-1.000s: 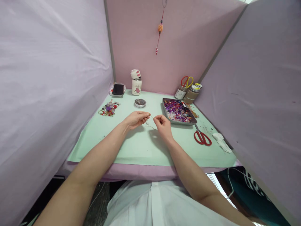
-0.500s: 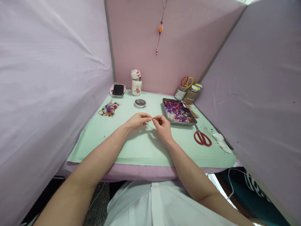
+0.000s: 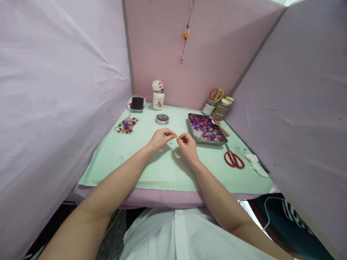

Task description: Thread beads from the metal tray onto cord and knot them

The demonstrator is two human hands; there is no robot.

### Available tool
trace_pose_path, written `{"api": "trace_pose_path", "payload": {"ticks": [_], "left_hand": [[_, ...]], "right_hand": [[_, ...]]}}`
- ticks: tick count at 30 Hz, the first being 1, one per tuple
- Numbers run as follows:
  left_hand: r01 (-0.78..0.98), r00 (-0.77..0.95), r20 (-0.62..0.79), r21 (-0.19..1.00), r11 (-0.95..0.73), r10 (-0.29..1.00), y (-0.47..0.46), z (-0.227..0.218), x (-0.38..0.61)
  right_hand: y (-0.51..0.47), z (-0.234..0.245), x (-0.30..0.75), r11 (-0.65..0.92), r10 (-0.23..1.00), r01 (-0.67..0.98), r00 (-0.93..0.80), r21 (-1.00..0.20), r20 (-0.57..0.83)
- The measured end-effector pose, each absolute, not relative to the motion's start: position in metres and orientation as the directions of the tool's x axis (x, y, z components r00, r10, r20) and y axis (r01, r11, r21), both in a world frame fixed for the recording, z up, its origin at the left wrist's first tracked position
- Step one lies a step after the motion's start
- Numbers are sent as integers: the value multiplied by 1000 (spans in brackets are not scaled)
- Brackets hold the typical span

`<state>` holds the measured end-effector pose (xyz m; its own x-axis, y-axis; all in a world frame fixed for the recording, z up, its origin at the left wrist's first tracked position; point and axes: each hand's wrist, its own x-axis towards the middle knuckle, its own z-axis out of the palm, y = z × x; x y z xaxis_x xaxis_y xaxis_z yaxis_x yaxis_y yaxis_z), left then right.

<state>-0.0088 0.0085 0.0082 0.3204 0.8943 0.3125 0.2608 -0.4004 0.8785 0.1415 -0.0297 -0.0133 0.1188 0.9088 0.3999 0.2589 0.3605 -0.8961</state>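
Over the middle of the green mat, my left hand [image 3: 161, 139] and my right hand [image 3: 188, 148] meet almost fingertip to fingertip. Each pinches a thin, yellowish cord [image 3: 177, 137], a short bit of which shows between the fingers. A pale loop of it seems to hang under my right hand. Below my left fingertips is a small clear piece [image 3: 170, 143], too small to name. Just right of my right hand stands a grey metal tray [image 3: 208, 141] full of purple, red and clear beads [image 3: 203, 127].
Red-handled scissors [image 3: 234, 160] and white tissue [image 3: 256, 165] lie at right. Behind are two jars [image 3: 221, 110], one holding scissors, a white bottle [image 3: 158, 99] and a round tin [image 3: 162, 119]. Strung beads [image 3: 127, 125] and a black pad [image 3: 137, 103] sit left. A beaded string [image 3: 186, 34] hangs behind.
My left hand has shifted slightly up and away, and its fingers have changed their pinch. The hanging loop sits lower, under my right hand. The view has moved slightly.
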Motion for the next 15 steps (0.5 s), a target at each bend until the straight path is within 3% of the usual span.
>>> {"api": "trace_pose_path", "payload": {"ticks": [3, 8, 15], "left_hand": [[245, 317, 283, 897, -367, 905, 9, 9, -10], [147, 245, 133, 974, -173, 960, 11, 9, -12], [-3, 290, 48, 999, -49, 956, 13, 9, -14]], "right_hand": [[-30, -12, 144, 373, 884, 316, 162, -872, 438], [-28, -11, 149, 383, 839, 314, 275, -869, 470], [-25, -14, 150, 309, 894, 174, 281, -935, 348]]}}
